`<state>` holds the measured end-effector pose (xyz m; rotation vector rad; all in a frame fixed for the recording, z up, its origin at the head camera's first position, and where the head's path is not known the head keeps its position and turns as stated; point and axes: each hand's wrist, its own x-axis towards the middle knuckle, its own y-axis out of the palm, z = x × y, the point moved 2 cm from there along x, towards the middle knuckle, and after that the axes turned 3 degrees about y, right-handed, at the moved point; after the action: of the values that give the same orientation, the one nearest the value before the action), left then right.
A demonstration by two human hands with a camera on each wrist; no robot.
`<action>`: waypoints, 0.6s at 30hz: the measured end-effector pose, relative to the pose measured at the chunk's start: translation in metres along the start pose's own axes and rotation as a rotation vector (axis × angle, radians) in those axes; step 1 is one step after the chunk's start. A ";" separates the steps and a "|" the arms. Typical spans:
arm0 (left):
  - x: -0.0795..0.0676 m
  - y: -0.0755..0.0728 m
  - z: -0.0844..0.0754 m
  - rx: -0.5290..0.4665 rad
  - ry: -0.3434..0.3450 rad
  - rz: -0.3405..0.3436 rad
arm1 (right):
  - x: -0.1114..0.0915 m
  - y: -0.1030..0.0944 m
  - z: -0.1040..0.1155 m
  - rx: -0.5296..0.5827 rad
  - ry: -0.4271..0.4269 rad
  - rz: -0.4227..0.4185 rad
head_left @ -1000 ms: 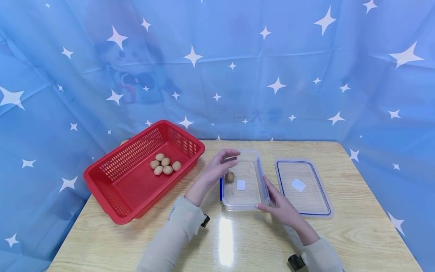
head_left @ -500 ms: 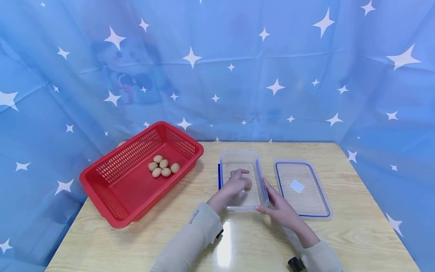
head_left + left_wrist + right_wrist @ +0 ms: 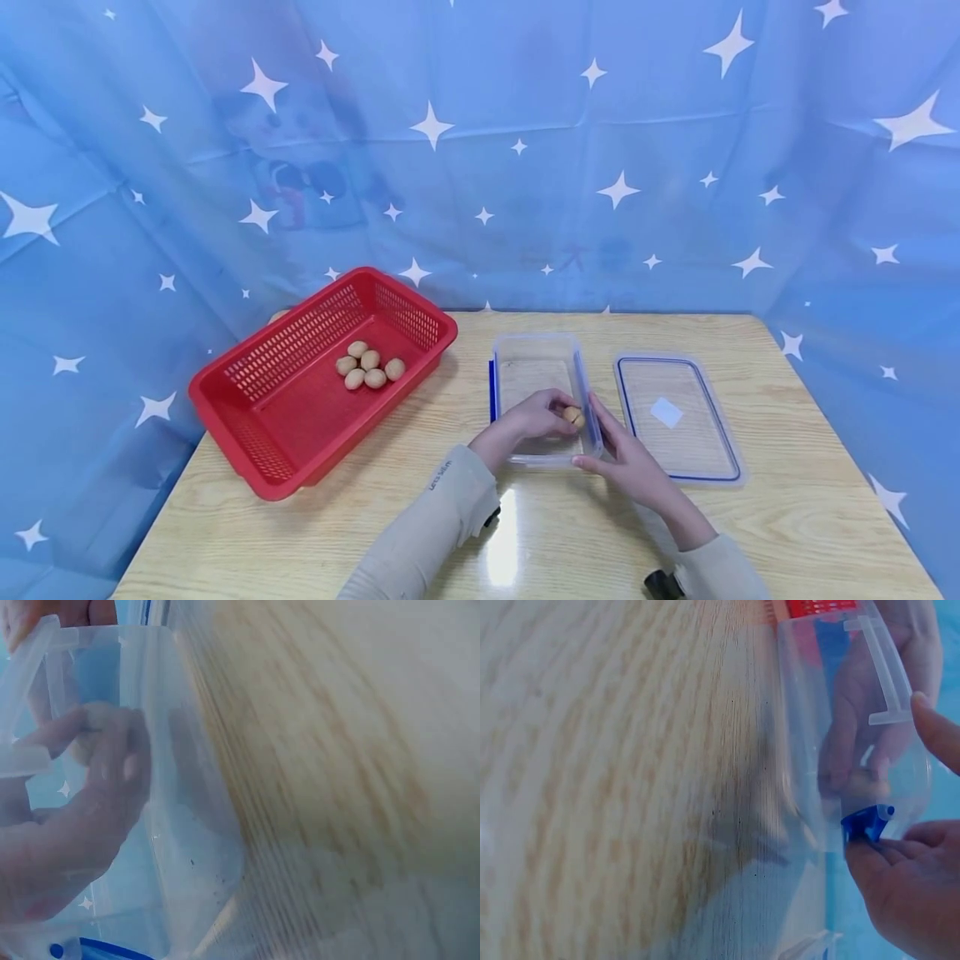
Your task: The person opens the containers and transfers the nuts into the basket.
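Note:
A clear plastic food container [image 3: 534, 371] with blue side latches stands without its lid on the table. My left hand [image 3: 537, 414] reaches into it and pinches a walnut [image 3: 573, 417] low by the right wall. In the left wrist view, the same walnut [image 3: 94, 727] shows blurred through the clear plastic, between the fingertips. From outside, my right hand [image 3: 630, 467] grips the container near its front right corner. The right wrist view has the right thumb at the rim and the fingers by a blue latch [image 3: 868, 823].
A red plastic basket [image 3: 300, 475] with several walnuts [image 3: 370, 360] on its floor stands at the left. The clear lid [image 3: 693, 421] with a blue seal lies right of the container. A blue curtain [image 3: 480, 167] with white stars hangs behind the table [image 3: 795, 517].
My left hand has gone from the container's left wall down inside and across to the right, bringing the walnut toward the right wall. The right hand has stayed on the container.

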<state>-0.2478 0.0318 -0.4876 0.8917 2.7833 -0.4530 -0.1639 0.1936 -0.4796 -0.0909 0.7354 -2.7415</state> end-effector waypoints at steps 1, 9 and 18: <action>0.000 0.000 0.000 -0.003 0.009 0.000 | 0.000 0.000 -0.001 0.002 -0.001 0.001; -0.003 -0.006 -0.003 -0.046 0.095 -0.023 | 0.001 -0.001 -0.002 -0.010 -0.002 0.009; -0.014 -0.027 -0.035 -0.109 0.207 -0.043 | 0.000 0.000 -0.001 -0.013 0.005 0.018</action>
<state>-0.2553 0.0159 -0.4452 0.9022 2.9848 -0.2234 -0.1644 0.1942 -0.4802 -0.0791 0.7518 -2.7211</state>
